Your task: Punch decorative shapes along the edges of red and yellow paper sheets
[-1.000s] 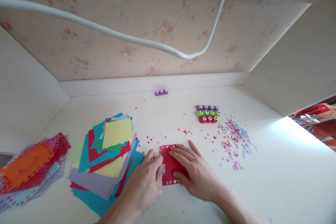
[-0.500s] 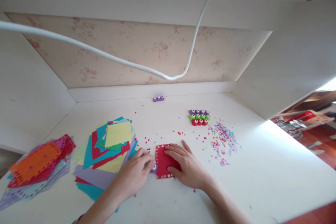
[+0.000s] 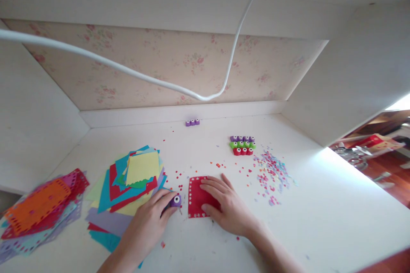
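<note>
My left hand (image 3: 153,215) is closed around a purple craft punch (image 3: 175,201), whose top with a dark star faces up. The punch is just left of a square of red paper (image 3: 194,196) and apart from it. Small punched holes run along the paper's left, top and bottom edges. My right hand (image 3: 226,200) lies with fingers spread on the paper's right part, pressing it to the white table (image 3: 198,247). The paper's right edge is hidden under this hand.
Coloured paper sheets (image 3: 142,168) lie piled at left, with punched sheets (image 3: 38,204) beyond. Rows of punches (image 3: 243,145) stand right of centre beside scattered confetti (image 3: 272,170). Purple punches (image 3: 192,123) are near the back wall. A white cable (image 3: 153,80) hangs in front.
My left hand has drawn the purple punch left, away from the red paper's left edge. My right hand stays on the paper.
</note>
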`<state>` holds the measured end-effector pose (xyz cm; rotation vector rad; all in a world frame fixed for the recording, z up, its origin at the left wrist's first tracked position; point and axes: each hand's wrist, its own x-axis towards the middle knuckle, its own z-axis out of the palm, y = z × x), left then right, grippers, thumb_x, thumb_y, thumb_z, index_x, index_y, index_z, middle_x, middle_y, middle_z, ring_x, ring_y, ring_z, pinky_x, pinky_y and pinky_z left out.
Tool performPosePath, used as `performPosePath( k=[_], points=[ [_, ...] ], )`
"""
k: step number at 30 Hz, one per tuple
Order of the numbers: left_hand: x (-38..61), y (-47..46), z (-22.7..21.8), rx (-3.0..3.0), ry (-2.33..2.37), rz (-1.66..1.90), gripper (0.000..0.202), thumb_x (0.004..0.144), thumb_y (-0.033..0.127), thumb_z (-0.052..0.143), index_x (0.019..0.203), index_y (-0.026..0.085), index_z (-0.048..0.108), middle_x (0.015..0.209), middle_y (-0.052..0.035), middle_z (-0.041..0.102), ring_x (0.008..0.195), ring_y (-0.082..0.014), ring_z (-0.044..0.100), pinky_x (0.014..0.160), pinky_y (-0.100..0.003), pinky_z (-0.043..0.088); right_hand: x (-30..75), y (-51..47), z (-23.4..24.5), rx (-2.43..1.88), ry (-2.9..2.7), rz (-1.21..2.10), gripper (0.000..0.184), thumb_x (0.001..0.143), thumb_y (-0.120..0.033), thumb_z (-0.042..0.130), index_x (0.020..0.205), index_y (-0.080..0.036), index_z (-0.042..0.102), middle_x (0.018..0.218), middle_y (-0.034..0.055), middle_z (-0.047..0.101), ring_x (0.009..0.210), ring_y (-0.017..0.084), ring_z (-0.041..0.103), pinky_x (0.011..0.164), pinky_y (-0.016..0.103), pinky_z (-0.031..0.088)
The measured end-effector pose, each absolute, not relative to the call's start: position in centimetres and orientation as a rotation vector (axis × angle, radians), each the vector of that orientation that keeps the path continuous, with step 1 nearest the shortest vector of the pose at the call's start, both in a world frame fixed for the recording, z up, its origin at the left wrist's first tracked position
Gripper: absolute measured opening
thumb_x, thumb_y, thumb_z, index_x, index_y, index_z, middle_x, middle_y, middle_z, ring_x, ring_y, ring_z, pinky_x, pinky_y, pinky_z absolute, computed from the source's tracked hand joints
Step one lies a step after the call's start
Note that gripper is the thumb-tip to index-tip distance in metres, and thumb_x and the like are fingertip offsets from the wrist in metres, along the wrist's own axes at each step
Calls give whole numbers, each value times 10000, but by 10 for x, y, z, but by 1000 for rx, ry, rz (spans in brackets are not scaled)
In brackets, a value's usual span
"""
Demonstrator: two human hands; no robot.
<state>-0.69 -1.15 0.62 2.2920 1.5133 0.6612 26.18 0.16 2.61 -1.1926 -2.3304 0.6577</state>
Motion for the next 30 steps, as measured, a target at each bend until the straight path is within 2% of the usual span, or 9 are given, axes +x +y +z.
performPosePath(
  k=[2, 4, 6, 11, 17, 21, 25, 27, 30],
  points=[
    [1, -10, 5, 2332, 1478, 740, 296, 910, 306, 599, 1205, 287, 611, 1182, -32, 682, 1055, -219, 675, 894, -335, 579, 257, -2, 28, -1148, -2234, 668, 453, 924, -297, 577, 1368, -240, 505, 1370, 88, 565, 1300, 251, 474, 1161, 529, 253],
    [10, -11, 6, 2347, 1441, 782, 387, 901, 307, 613, 1284, 289, 555, 1215, -37, 677, 1049, -219, 683, 884, -332, 587, 250, -6, 31, -1067, -2167, 763, 459, 931, -291, 581, 1379, -232, 496, 1336, 89, 588, 1233, 223, 537, 1082, 421, 408],
    [21, -12, 6, 2341, 1402, 788, 438, 914, 290, 593, 1342, 292, 496, 1203, -41, 686, 998, -207, 703, 843, -318, 602, 243, -10, 34, -978, -2117, 864, 442, 942, -289, 582, 1374, -237, 509, 1311, 78, 602, 1175, 193, 580, 990, 322, 487],
    [35, -14, 4, 2345, 1348, 912, 413, 971, 338, 493, 1374, 266, 437, 1096, -60, 725, 879, -192, 731, 761, -305, 618, 237, -12, 34, -1033, -1987, 898, 274, 949, -263, 579, 1214, -246, 645, 1115, 48, 692, 990, 174, 654, 881, 293, 521],
    [28, -13, 4, 2230, 1392, 1015, 309, 960, 376, 513, 1246, 258, 520, 995, -37, 723, 759, -158, 713, 708, -265, 611, 242, -4, 24, -1186, -1789, 963, 186, 886, -262, 655, 1065, -275, 701, 991, 2, 738, 866, 169, 684, 813, 310, 535],
    [22, -15, -2, 2233, 1411, 1010, 264, 962, 338, 500, 1203, 251, 561, 1037, -41, 721, 830, -170, 720, 718, -262, 615, 265, 28, 24, -1273, -1522, 1016, 214, 864, -372, 658, 1028, -239, 695, 920, 32, 750, 842, 197, 708, 769, 332, 562],
    [22, -15, -9, 2287, 1414, 1001, 241, 952, 289, 496, 1168, 246, 594, 1098, -43, 715, 969, -193, 707, 788, -293, 617, 322, 92, 43, -1649, -1397, 666, 368, 796, -487, 667, 1036, -209, 703, 921, 59, 755, 851, 219, 713, 745, 319, 560],
    [23, -15, -10, 2313, 1412, 1007, 234, 949, 271, 492, 1153, 250, 605, 1105, -38, 714, 990, -192, 701, 816, -305, 612, 356, 128, 55, -1793, -1334, 532, 417, 790, -493, 655, 1069, -186, 699, 970, 87, 748, 879, 236, 705, 730, 314, 545],
    [24, -14, -12, 2341, 1423, 995, 232, 948, 254, 489, 1142, 258, 615, 1114, -30, 712, 1010, -192, 695, 843, -317, 607, 399, 169, 64, -2016, -1263, 347, 393, 737, -461, 694, 998, -170, 727, 960, 113, 744, 904, 277, 685, 759, 347, 512]
  ],
)
